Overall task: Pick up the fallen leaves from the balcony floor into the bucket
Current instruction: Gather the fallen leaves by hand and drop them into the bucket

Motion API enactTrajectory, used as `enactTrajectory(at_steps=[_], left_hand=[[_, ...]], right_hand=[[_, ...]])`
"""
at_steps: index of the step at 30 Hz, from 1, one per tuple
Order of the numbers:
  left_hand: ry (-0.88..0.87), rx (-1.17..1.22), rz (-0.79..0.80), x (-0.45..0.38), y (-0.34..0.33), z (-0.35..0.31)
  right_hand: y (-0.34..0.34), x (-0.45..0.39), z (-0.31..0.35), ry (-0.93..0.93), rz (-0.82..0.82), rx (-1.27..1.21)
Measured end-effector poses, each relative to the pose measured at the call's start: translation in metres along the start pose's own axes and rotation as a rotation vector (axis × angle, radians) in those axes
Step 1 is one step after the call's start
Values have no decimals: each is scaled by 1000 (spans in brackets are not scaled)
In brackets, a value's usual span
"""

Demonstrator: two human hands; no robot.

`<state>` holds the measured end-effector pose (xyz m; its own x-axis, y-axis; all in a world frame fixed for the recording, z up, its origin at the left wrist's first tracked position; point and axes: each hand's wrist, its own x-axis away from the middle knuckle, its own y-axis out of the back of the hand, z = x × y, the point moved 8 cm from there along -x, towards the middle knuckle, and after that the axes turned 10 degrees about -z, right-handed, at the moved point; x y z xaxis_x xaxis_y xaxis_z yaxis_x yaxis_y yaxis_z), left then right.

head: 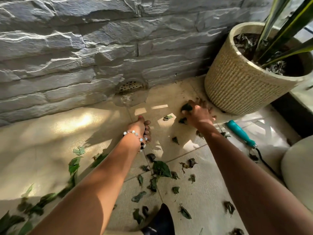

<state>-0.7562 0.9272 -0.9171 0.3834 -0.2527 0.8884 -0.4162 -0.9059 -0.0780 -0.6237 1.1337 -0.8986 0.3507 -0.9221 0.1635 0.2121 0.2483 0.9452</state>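
Observation:
Green and dried dark leaves [160, 168] lie scattered over the beige tiled floor [50, 150], most of them near me and to the left. My right hand [199, 114] reaches to the foot of the woven pot and grips a clump of dark leaves [186, 107]; another leaf [167, 117] lies just left of it. My left hand [143, 131], with a bead bracelet at the wrist, hovers over the floor with its fingers curled; no leaf shows in it. A white rounded container [298, 168], perhaps the bucket, is cut off at the right edge.
A woven plant pot [237, 89] stands at the back right against the grey stone wall [84, 48]. A teal-handled tool [240, 133] lies on the floor right of my right arm. A floor drain [130, 85] sits at the wall's foot. A dark object [162, 221] is at the bottom.

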Motion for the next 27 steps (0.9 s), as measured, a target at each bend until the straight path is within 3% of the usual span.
enactTrajectory(at_steps=[5,9,14,19,21,24,27], left_hand=[[1,-36,6,-4,-3,-4],[-9,-81,4,-5,-5,-6],[0,-89,19,-2,-5,1],[-52,-72,13,-4,-1,3],[-80,-46,-22,-2,0,4],[-122,-60,-82,-6,2,2],[-167,-221,-128,-13,11,7]], right_hand=[[-5,5,9,134,-90,42],[-4,14,37,355,-210,74],[9,20,43,369,-242,76],[46,56,74,344,-294,-312],[43,86,103,480,-211,-390],[17,124,135,754,-80,-258],[1,132,132,712,215,-354]])
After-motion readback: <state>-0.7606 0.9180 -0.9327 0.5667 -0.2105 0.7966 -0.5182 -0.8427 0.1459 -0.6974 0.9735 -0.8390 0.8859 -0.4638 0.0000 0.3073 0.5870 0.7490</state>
